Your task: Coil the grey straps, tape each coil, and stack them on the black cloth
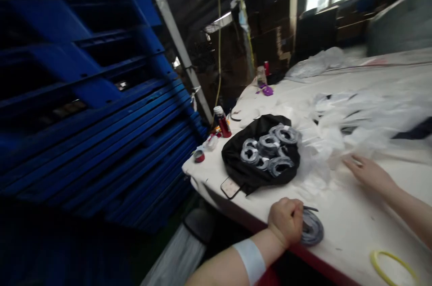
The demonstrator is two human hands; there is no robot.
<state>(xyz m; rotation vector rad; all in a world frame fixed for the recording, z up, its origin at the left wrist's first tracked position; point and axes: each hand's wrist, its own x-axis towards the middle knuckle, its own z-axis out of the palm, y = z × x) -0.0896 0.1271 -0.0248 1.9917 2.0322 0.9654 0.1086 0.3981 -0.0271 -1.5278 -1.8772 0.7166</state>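
Note:
My left hand (286,219) is closed round the edge of a dark grey coil (312,228) at the front edge of the white-covered table (354,241). To the right, my right hand (366,169) reaches over the table beside crumpled clear plastic (317,164); its fingers are blurred and whatever lies between them is too small to name. Several similar coils (269,144) with white bands rest on a black bag (236,160) left of the plastic. A yellow ring (393,268) lies near the bottom right.
A phone (230,188) lies by the bag. At the table's left corner are a tape roll (199,156) and a red bottle (222,122). Blue pallets (101,133) are stacked to the left. Behind the bag is a purple item (267,91).

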